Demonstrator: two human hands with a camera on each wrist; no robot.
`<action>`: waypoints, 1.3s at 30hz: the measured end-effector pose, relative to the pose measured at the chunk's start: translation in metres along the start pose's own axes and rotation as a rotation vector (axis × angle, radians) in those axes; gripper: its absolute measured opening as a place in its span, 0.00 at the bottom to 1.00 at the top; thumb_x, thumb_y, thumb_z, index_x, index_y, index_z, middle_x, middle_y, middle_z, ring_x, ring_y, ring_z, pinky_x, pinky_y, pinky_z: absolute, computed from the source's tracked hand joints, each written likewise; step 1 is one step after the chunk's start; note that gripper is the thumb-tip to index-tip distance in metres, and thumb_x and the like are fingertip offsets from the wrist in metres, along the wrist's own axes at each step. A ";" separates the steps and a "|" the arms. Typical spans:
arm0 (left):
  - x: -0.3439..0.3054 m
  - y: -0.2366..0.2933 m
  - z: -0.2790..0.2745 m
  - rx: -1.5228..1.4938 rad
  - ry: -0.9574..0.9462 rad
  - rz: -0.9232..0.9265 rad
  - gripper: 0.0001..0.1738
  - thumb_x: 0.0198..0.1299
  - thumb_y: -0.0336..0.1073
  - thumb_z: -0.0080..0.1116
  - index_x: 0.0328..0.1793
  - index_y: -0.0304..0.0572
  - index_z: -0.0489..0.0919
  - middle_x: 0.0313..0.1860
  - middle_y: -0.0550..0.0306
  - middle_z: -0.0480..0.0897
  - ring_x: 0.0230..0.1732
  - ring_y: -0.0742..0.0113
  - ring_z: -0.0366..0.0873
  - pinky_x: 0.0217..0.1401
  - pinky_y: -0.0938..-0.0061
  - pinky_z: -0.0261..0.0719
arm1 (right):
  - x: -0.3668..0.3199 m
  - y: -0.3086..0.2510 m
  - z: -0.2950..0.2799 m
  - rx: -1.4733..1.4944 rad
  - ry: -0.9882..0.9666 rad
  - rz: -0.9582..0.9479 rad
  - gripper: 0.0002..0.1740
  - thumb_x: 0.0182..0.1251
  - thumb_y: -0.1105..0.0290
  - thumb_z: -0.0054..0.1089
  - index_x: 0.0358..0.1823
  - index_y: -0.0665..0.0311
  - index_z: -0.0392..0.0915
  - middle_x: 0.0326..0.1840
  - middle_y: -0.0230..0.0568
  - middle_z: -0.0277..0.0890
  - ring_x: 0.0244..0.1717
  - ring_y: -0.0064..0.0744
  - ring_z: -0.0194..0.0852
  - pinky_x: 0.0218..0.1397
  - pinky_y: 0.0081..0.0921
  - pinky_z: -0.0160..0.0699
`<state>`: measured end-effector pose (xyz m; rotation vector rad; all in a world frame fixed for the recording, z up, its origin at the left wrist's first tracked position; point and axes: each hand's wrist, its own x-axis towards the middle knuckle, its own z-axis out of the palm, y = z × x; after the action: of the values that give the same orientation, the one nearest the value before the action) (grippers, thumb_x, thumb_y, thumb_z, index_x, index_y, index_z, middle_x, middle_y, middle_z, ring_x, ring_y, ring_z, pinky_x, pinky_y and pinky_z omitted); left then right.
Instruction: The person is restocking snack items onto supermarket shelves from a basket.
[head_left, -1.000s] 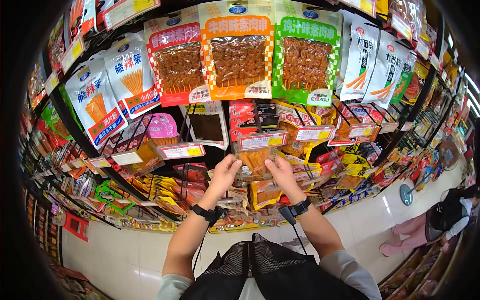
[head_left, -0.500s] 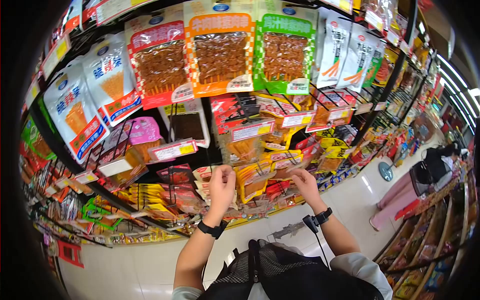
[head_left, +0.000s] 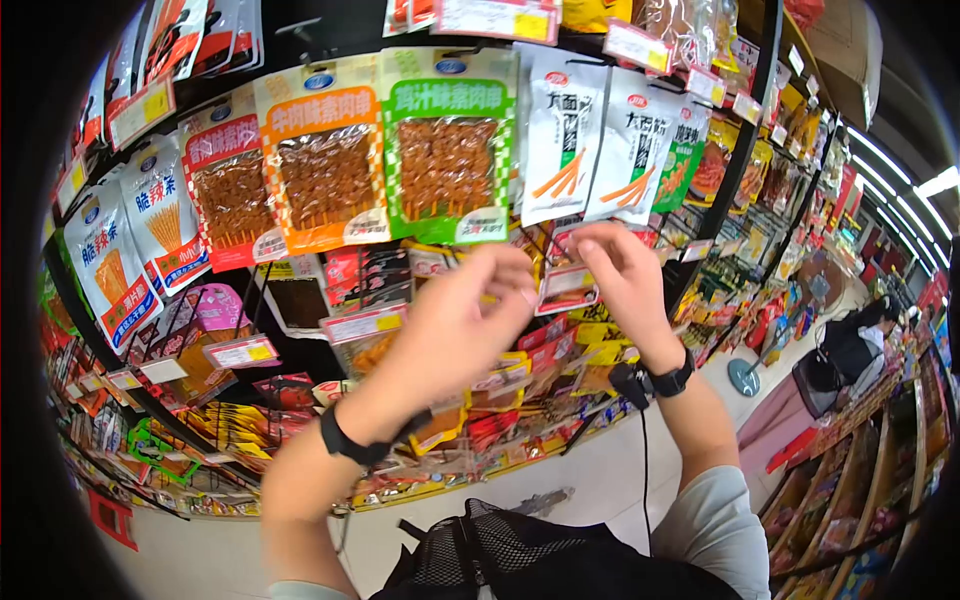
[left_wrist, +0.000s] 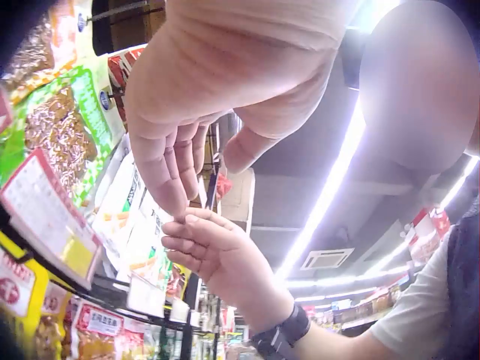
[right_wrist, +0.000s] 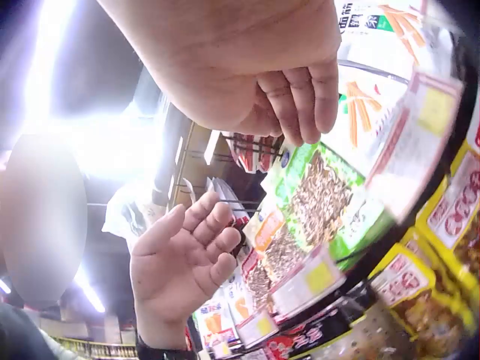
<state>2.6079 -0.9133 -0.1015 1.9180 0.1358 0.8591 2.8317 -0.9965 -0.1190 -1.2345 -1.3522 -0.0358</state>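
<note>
My left hand (head_left: 465, 315) hovers before the snack rack with relaxed, slightly bent fingers and nothing in it. To its right is my right hand (head_left: 625, 285), also free of any item, its fingers loosely bent just below the white snack bags (head_left: 630, 150). These bags carry pictures of orange sticks. A green-edged skewer bag (head_left: 447, 160) hangs above the left hand, beside an orange-edged skewer bag (head_left: 325, 180). In the left wrist view, the right hand (left_wrist: 225, 262) appears beyond the left fingertips. The right wrist view shows the left palm (right_wrist: 180, 266) with fingers spread.
Price tags (head_left: 365, 325) jut out on hooks along the rack. Yellow packets (head_left: 235, 430) hang lower down. A person with a black bag (head_left: 825, 375) stands at the right by another shelf (head_left: 850, 500). Pale floor tiles (head_left: 610, 480) show below.
Both hands have let go of a clear packet of brown snacks on the lower row. They have since risen toward the white bags, and the head view has swung right.
</note>
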 end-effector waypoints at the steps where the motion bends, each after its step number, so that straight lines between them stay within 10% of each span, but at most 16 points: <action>1: 0.022 -0.002 0.000 0.063 0.026 0.014 0.17 0.68 0.33 0.60 0.60 0.37 0.73 0.51 0.58 0.80 0.54 0.72 0.77 0.56 0.75 0.77 | 0.020 0.004 -0.012 -0.035 -0.050 -0.019 0.13 0.72 0.70 0.58 0.52 0.72 0.79 0.45 0.43 0.85 0.47 0.26 0.84 0.51 0.24 0.81; 12: 0.173 -0.039 0.001 0.375 0.241 -0.196 0.33 0.62 0.44 0.66 0.66 0.27 0.69 0.56 0.45 0.80 0.53 0.64 0.79 0.53 0.70 0.77 | 0.130 0.115 -0.047 -0.110 -0.153 -0.041 0.42 0.64 0.58 0.65 0.69 0.82 0.61 0.62 0.70 0.74 0.63 0.53 0.77 0.64 0.37 0.77; 17: 0.176 -0.043 0.011 0.258 0.273 -0.174 0.31 0.63 0.41 0.65 0.64 0.26 0.69 0.55 0.45 0.79 0.53 0.61 0.79 0.53 0.66 0.80 | 0.135 0.096 -0.050 0.200 -0.215 0.212 0.31 0.67 0.66 0.66 0.63 0.78 0.66 0.41 0.41 0.82 0.41 0.26 0.79 0.44 0.23 0.75; 23: 0.161 -0.034 0.025 0.262 0.358 -0.132 0.26 0.63 0.36 0.64 0.62 0.28 0.70 0.51 0.47 0.82 0.48 0.65 0.81 0.50 0.71 0.80 | 0.132 0.090 -0.060 0.375 -0.299 0.235 0.22 0.68 0.66 0.64 0.55 0.74 0.70 0.38 0.40 0.82 0.36 0.23 0.79 0.35 0.20 0.73; 39: 0.129 0.006 0.072 -0.206 0.059 -0.005 0.21 0.69 0.35 0.59 0.65 0.33 0.74 0.53 0.56 0.83 0.49 0.74 0.81 0.53 0.75 0.81 | 0.078 0.043 -0.085 0.734 -0.143 0.112 0.13 0.74 0.74 0.56 0.56 0.68 0.69 0.51 0.41 0.80 0.48 0.22 0.79 0.54 0.24 0.79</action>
<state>2.7466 -0.9125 -0.0497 1.7004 0.0838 0.8916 2.9434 -0.9877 -0.0678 -0.6897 -1.2459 0.5887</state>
